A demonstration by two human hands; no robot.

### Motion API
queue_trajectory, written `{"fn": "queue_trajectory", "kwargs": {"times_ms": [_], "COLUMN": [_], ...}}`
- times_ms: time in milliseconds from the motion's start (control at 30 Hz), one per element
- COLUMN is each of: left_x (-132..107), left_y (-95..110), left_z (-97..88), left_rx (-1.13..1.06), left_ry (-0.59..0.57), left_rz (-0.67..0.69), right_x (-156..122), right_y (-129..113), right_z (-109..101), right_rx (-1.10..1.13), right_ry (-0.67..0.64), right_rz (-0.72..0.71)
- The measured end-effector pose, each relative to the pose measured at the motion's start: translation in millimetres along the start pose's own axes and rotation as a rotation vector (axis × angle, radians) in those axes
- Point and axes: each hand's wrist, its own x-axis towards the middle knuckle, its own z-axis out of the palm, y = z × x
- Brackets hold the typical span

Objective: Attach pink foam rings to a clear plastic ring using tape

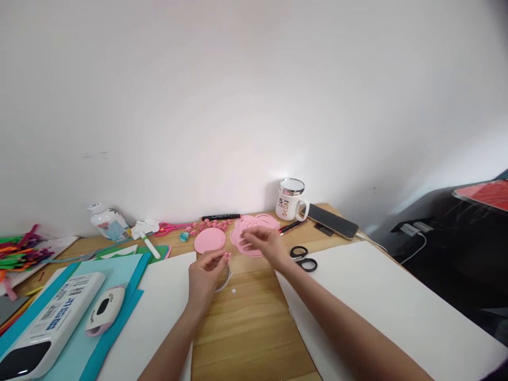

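My left hand [208,272] pinches a small pink paper roll [227,256] between thumb and fingertips, above the wooden table. Partly hidden behind that hand is a roll of tape [225,283], with a tiny white square [234,290] beside it. My right hand [264,243] is raised over a spread of pink paper circles [248,225], fingers loosely curved and apart, with nothing visible in them. A neat stack of pink circles [209,240] lies behind my left hand. Several small pink rolls [214,224] are scattered near the wall.
Black-handled scissors [307,263] rest by the right white sheet [369,286]. A white mug [291,200], a phone [331,221] on a cable and a black marker [220,217] line the back. Left are teal papers [130,270], a white bottle [109,221] and pink scissors [169,227].
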Motion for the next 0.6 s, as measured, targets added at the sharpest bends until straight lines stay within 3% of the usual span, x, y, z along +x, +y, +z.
{"fn": "queue_trajectory", "kwargs": {"times_ms": [67, 167, 200, 233, 300, 367, 467, 600], "left_x": [-0.4, -1.2, -1.3, -1.3, -0.9, -0.3, 0.4, 0.6], "left_y": [-1.0, -2.2, -2.7, -3.3, -4.7, -6.1, -7.4, -8.3], "left_z": [0.2, 1.0, 1.4, 1.6, 2.0, 2.0, 1.4, 1.0], "left_rx": [-0.037, -0.07, -0.072, -0.069, -0.06, -0.05, -0.033, -0.031], "left_ry": [-0.004, -0.014, -0.014, -0.012, -0.006, -0.008, -0.007, 0.013], "left_rz": [-0.008, -0.014, -0.011, -0.006, 0.009, 0.018, 0.025, 0.029], "right_x": [10.2, 22.6, 24.9, 26.2, 26.7, 26.2, 28.1, 36.1], "right_y": [-25.6, -55.0, -59.2, -60.0, -53.3, -40.5, -24.0, -16.6], "right_z": [-35.1, -112.4, -140.2, -166.8, -211.6, -242.0, -264.4, -273.0], "right_rx": [-0.137, -0.388, -0.517, -0.698, -1.026, -1.2, -1.259, -1.228], "right_ry": [0.182, 0.667, 0.788, 0.824, 0.688, 0.515, 0.351, 0.274], "right_rz": [-0.154, -0.368, -0.37, -0.294, -0.01, 0.213, 0.325, 0.355]}}
